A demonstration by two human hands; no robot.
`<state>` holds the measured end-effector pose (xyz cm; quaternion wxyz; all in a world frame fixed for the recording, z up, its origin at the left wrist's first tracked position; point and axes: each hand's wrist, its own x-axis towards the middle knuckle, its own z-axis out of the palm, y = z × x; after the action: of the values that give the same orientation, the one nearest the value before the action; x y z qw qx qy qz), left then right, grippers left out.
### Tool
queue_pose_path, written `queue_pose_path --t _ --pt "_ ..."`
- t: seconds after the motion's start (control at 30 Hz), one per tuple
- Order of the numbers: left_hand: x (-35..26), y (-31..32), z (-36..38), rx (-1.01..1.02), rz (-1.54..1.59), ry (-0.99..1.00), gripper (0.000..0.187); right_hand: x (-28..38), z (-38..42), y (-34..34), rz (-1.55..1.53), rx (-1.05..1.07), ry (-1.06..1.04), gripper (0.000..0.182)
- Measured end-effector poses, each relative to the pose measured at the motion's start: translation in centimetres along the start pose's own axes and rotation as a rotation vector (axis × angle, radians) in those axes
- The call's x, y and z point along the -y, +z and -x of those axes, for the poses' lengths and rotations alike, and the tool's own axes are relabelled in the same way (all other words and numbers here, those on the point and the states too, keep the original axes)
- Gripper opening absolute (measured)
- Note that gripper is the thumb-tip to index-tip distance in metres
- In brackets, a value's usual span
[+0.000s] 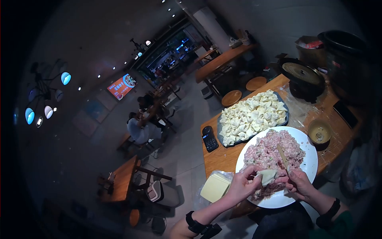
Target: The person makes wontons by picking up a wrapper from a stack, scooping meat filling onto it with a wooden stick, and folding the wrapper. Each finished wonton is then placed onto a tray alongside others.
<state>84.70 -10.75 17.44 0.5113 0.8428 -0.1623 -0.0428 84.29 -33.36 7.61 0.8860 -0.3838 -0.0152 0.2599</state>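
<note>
Over the near part of a white plate (312,158) my left hand (246,184) pinches a pale dough wrapper (268,177). My right hand (299,184) is closed around a flat wooden stick (283,155), whose upper end lies over the pink minced filling (260,153). The fingers of both hands almost meet at the wrapper. Behind the plate, a dark tray (287,115) is heaped with folded dumplings (254,115). A stack of square wrappers (215,187) in plastic sits left of my left hand.
A black phone-like handset (209,139) lies left of the tray. On the right are a small bowl (319,132), a smartphone (345,113) and a dark round pot (302,75). Seated people (139,128) and other tables (121,179) are farther off.
</note>
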Motion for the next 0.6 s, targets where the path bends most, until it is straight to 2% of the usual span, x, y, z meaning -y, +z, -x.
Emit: queue_pose_path --t 0.03,0.07,0.1,0.17,0.27,0.33,0.37,0.4,0.43,0.47,0.5,0.53,0.6 --pt "0.5 1.2 1.4 0.011 -0.082 0.048 0.02 -1.1 0.3 -0.2 0.006 0.005 0.006 0.047" --pt "0.6 2.4 3.0 0.014 -0.004 0.048 0.02 -2.0 0.8 -0.3 0.013 0.009 0.013 0.044" --pt "1.2 3.3 4.2 -0.019 -0.002 0.108 0.021 -1.3 2.2 1.1 0.025 0.001 0.07 0.033" --pt "2.1 4.9 6.7 -0.056 0.004 0.17 0.023 -2.7 3.3 0.9 0.104 0.003 0.038 0.031" --pt "3.0 6.8 10.0 -0.077 0.075 0.066 0.024 -3.6 5.2 1.2 0.222 -0.041 -0.012 0.023" --pt "4.0 7.9 11.5 -0.115 0.268 -0.056 0.024 -3.8 6.2 1.4 0.448 -0.06 -0.106 0.017" --pt "4.3 8.3 12.3 -0.123 0.306 -0.077 0.023 -3.9 6.7 1.8 0.453 -0.058 -0.11 0.017" --pt "4.9 8.9 13.0 -0.127 0.305 -0.071 0.023 -3.9 7.2 2.2 0.624 -0.055 -0.195 0.014" --pt "6.1 9.9 13.6 -0.148 0.46 -0.148 0.025 -4.0 7.4 2.6 0.795 -0.051 -0.282 0.012" --pt "7.7 11.1 14.2 -0.168 0.615 -0.226 0.026 -4.0 7.5 2.6 0.799 -0.048 -0.286 0.012" --pt "10.9 12.8 14.9 -0.167 0.96 -0.389 0.033 -4.1 7.4 2.4 0.969 0.074 -0.445 0.011" --pt "11.2 13.6 15.4 -0.082 1.123 -0.388 0.041 -4.3 7.2 2.3 1.133 0.199 -0.606 0.01" --pt "12.1 14.1 15.5 0.079 1.517 -0.7 0.051 -4.6 7.1 2.3 1.227 0.256 -0.681 0.012"
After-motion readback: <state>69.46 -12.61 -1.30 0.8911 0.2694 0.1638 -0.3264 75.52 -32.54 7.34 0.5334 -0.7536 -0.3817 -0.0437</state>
